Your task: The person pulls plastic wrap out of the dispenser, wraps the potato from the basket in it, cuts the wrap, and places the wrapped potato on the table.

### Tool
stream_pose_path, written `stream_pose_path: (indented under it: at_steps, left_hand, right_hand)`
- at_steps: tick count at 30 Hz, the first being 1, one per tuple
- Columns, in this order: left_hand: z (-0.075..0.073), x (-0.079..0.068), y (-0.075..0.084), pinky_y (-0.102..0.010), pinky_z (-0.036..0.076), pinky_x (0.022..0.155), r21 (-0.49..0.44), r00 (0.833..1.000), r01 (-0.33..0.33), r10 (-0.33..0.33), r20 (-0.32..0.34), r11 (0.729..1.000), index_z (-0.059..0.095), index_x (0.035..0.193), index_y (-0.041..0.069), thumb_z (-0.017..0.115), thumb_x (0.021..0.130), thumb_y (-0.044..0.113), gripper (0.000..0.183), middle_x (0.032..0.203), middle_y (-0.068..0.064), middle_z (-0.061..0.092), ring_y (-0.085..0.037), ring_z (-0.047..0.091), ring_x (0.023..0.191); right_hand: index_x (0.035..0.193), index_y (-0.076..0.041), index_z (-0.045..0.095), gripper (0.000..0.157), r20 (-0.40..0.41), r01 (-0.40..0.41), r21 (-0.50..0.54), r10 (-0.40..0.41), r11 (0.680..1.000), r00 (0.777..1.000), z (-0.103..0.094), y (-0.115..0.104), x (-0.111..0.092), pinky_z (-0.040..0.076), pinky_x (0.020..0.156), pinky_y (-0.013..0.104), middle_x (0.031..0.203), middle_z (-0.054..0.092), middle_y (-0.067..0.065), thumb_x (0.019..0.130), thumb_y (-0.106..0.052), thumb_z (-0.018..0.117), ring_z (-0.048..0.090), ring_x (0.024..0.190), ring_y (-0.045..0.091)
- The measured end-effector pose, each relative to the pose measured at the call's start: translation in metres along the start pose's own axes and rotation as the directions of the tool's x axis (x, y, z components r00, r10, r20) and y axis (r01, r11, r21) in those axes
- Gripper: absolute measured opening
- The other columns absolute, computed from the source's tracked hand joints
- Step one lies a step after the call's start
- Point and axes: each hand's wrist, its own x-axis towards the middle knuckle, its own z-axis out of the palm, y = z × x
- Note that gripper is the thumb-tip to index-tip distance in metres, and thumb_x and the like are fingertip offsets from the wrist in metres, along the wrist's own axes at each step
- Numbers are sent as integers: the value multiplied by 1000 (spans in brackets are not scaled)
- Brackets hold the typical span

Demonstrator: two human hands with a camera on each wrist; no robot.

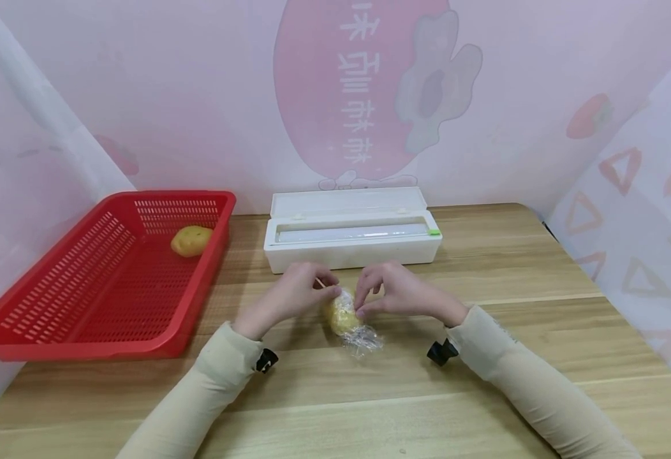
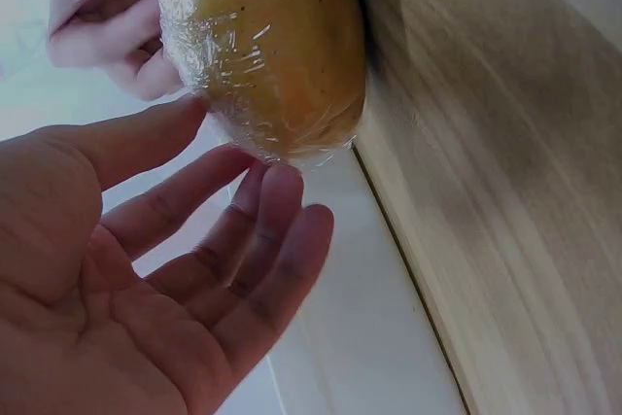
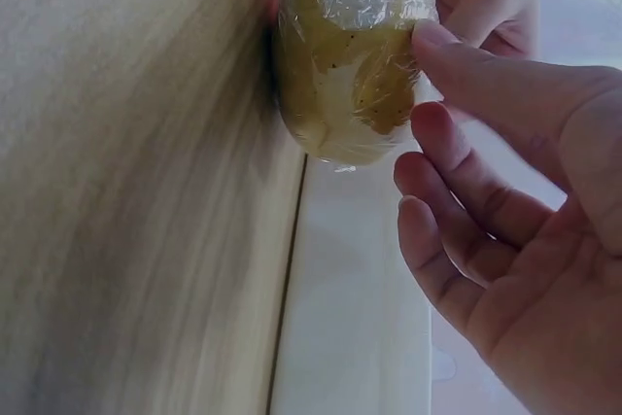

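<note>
A yellow potato (image 1: 344, 321) wrapped in clear plastic wrap (image 1: 364, 340) lies on the wooden table between both hands. Crumpled film sticks out from its near end. At its far left side, the left hand (image 1: 301, 292) pinches the film with thumb and forefinger; its other fingers are loosely bent in the left wrist view. On the opposite side the right hand (image 1: 397, 291) has its thumb on the wrapped potato (image 3: 335, 94) and pinches the film there. Shiny wrinkles of film cover the potato (image 2: 292, 46) in the left wrist view.
Behind the hands stands a white plastic wrap dispenser (image 1: 353, 255), its lid raised and a roll inside. A red basket (image 1: 183, 312) on the left holds another potato (image 1: 191, 241). Printed sheets (image 1: 209, 95) enclose the table (image 1: 519, 280) at the back and sides.
</note>
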Motion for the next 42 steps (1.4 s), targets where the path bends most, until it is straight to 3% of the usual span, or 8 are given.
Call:
stream_pose_path:
  at_steps: [7, 16, 22, 27, 34, 42]
  left_hand:
    - [1, -1, 3, -30, 54, 72, -15, 1000, -25, 25, -5, 1000, 74, 105, 1, 71, 91, 15, 20, 95, -7, 71, -17, 67, 82]
    - [1, 1, 2, -28, 54, 71, -6, 999, -43, 43, -9, 999, 75, 104, 2, 71, 92, 14, 18, 95, -7, 72, -16, 68, 82]
    - [2, 1, 0, -28, 54, 71, 2, 998, -67, 67, 1, 998, 73, 107, 1, 67, 94, 14, 19, 99, -8, 71, -17, 67, 84]
    - [4, -3, -2, -29, 54, 76, 5, 996, -91, 91, -1, 996, 72, 109, -1, 66, 94, 11, 20, 102, -10, 70, -19, 67, 88]
    - [7, -9, -6, -32, 54, 80, -15, 991, -128, 128, -29, 992, 70, 112, -3, 66, 94, 9, 22, 105, -12, 69, -21, 67, 92]
    - [3, -29, -9, -40, 52, 88, 2, 984, -176, 176, -36, 984, 64, 124, -1, 69, 94, 16, 35, 121, -10, 62, -28, 59, 111]
  right_hand:
    - [85, -14, 74, 17, -9, -56, 12, 56, 998, 998, 2, 2, 1, 51, 75, 45, 86, 69, -6, 76, -20, 87, 64, 83, 18]
    - [86, -14, 73, 21, -35, -71, 28, 72, 997, 997, 2, 1, 1, 51, 75, 46, 86, 69, -7, 74, -21, 88, 64, 84, 19]
    - [93, -13, 76, 28, -96, -123, -15, 121, 992, 988, 4, 0, 1, 51, 69, 35, 86, 68, -4, 72, -26, 89, 63, 83, 21]
    - [98, -9, 79, 33, -116, -65, -91, 54, 994, 992, 8, 0, 0, 47, 65, 28, 85, 66, -1, 73, -29, 87, 60, 77, 23]
    - [101, -12, 78, 34, -104, 34, -259, -63, 965, 993, 9, -3, -1, 45, 68, 26, 82, 58, -9, 75, -31, 86, 53, 75, 10]
    - [102, -9, 78, 32, -113, -7, -179, -13, 984, 994, 9, 3, 0, 46, 60, 26, 82, 63, -5, 77, -28, 85, 58, 70, 22]
